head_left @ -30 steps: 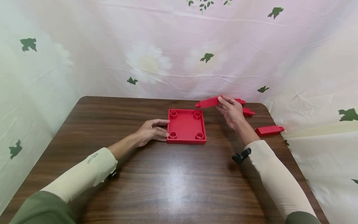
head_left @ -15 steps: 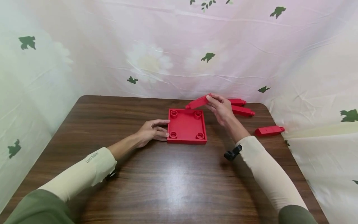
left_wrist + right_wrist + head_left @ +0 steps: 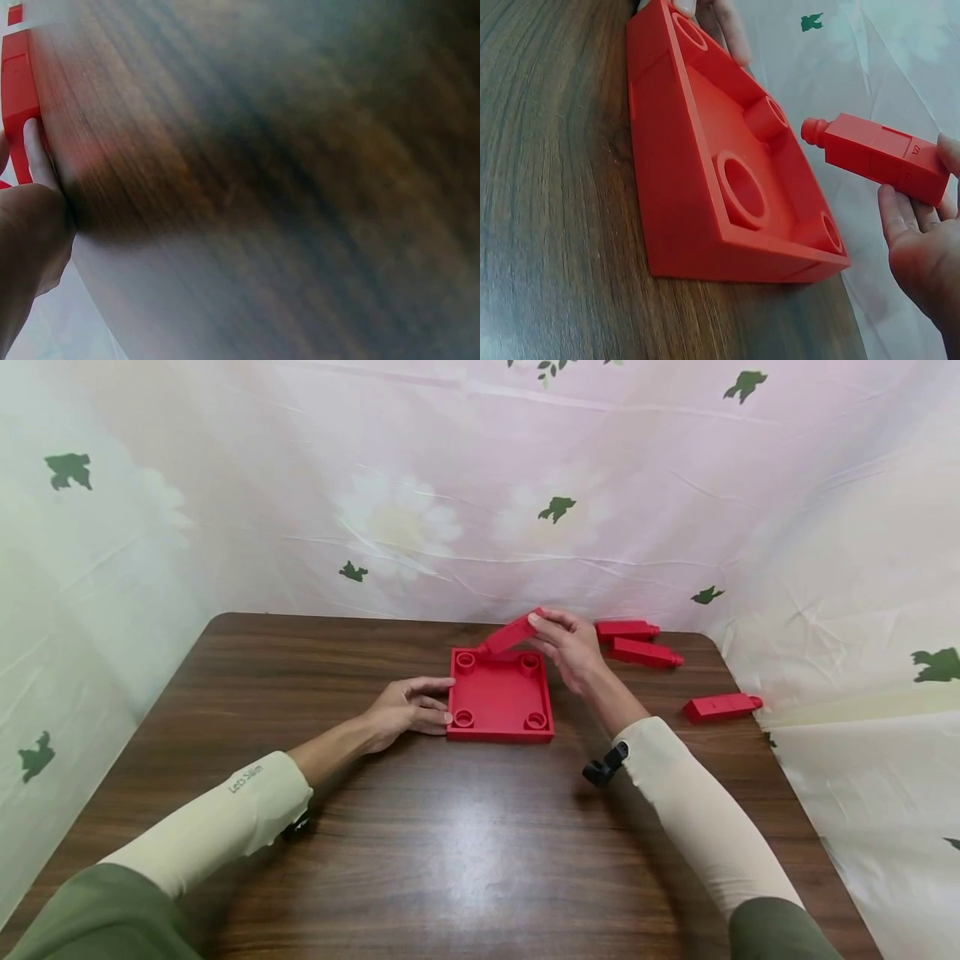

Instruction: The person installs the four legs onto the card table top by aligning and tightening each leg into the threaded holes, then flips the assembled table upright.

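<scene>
A square red tray with a round socket in each corner lies on the table. My left hand rests against its left edge, thumb and fingers extended; the left wrist view shows a finger on the red side. My right hand pinches one end of a red leg, which slants down leftward above the tray's back edge. In the right wrist view the leg's threaded knob points at the tray, apart from the sockets.
Two red legs lie close together at the table's back right. Another red leg lies near the right edge. A patterned cloth hangs behind the table.
My right hand has moved left with its leg, from right of the tray to over its back edge, and the leg tilts more steeply. The left hand and the tray have stayed put.
</scene>
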`<state>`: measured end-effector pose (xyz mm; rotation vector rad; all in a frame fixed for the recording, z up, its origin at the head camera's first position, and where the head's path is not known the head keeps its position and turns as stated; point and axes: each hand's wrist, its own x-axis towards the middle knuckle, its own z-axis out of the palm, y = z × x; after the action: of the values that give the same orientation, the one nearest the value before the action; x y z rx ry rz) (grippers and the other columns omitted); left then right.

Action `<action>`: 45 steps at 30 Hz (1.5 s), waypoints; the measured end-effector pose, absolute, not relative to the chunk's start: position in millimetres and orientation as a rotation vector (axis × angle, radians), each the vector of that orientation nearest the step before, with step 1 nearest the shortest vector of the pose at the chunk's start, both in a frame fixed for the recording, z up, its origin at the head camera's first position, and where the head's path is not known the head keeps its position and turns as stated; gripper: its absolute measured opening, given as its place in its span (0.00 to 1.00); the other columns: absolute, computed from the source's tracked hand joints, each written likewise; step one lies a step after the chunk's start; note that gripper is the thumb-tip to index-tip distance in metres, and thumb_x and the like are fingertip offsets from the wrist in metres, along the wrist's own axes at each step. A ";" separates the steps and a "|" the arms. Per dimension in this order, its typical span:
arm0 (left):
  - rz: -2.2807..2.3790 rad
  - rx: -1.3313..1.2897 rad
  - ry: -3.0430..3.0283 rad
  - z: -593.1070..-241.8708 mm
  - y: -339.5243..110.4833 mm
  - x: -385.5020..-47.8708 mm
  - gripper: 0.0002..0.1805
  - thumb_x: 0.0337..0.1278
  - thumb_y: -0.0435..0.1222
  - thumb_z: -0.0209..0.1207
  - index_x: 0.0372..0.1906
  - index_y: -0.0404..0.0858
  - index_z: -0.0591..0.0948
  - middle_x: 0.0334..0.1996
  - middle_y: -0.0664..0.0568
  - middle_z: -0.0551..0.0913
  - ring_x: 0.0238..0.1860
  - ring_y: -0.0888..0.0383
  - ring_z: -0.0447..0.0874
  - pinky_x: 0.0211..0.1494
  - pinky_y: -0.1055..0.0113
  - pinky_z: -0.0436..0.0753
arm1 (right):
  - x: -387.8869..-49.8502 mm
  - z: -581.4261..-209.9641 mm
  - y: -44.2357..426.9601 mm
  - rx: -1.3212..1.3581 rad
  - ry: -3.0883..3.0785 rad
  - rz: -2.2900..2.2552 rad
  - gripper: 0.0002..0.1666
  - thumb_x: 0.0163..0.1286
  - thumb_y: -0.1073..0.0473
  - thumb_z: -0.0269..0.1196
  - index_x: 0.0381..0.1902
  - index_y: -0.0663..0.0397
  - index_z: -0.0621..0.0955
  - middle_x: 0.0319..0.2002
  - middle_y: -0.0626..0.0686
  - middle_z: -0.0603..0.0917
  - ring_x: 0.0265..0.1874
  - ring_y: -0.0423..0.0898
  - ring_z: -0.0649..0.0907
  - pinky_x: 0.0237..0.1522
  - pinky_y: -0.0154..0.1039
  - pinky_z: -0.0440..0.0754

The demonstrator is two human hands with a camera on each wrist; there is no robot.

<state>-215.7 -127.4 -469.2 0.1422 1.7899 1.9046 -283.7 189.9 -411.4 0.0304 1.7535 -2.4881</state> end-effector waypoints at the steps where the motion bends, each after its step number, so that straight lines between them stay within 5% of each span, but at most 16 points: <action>1: 1.904 0.138 1.789 -469.2 -127.4 -215.7 0.41 0.67 0.19 0.71 0.83 0.38 0.76 0.56 0.36 0.90 0.51 0.55 0.94 0.58 0.51 0.97 | -284.0 -411.8 188.7 0.029 1.753 -2.487 0.09 0.81 0.66 0.69 0.56 0.55 0.86 0.45 0.46 0.92 0.43 0.39 0.93 0.64 0.45 0.88; 16: 1.887 0.141 1.798 -470.3 -128.4 -216.3 0.40 0.69 0.20 0.71 0.83 0.39 0.76 0.61 0.35 0.86 0.54 0.55 0.93 0.58 0.52 0.97 | -288.7 -408.4 171.6 0.011 1.787 -2.437 0.08 0.81 0.67 0.69 0.54 0.55 0.85 0.44 0.47 0.93 0.43 0.39 0.94 0.56 0.37 0.95; 33: 1.880 0.142 1.792 -470.3 -128.8 -215.3 0.38 0.70 0.21 0.71 0.82 0.39 0.77 0.56 0.39 0.88 0.52 0.56 0.92 0.58 0.52 0.97 | -290.1 -404.6 155.8 0.005 1.940 -2.301 0.26 0.79 0.66 0.72 0.72 0.67 0.82 0.48 0.49 0.91 0.45 0.40 0.93 0.55 0.34 0.95; 40: 1.885 0.131 1.791 -470.5 -128.5 -215.3 0.38 0.70 0.21 0.71 0.82 0.38 0.77 0.56 0.40 0.89 0.52 0.56 0.93 0.58 0.52 0.97 | -289.4 -397.6 147.2 0.003 2.053 -2.227 0.25 0.76 0.61 0.77 0.68 0.57 0.87 0.53 0.50 0.92 0.48 0.42 0.92 0.75 0.52 0.87; 45: 1.891 0.122 1.791 -470.0 -128.5 -215.1 0.38 0.69 0.21 0.71 0.82 0.39 0.77 0.55 0.42 0.89 0.52 0.56 0.93 0.58 0.51 0.97 | -289.3 -394.6 138.9 -0.049 2.145 -2.148 0.26 0.74 0.60 0.78 0.68 0.54 0.89 0.57 0.54 0.91 0.48 0.45 0.93 0.77 0.60 0.84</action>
<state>-215.1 -128.5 -470.0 0.1218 1.7911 1.8908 -289.3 138.9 -394.6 -0.0493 2.1446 -2.1481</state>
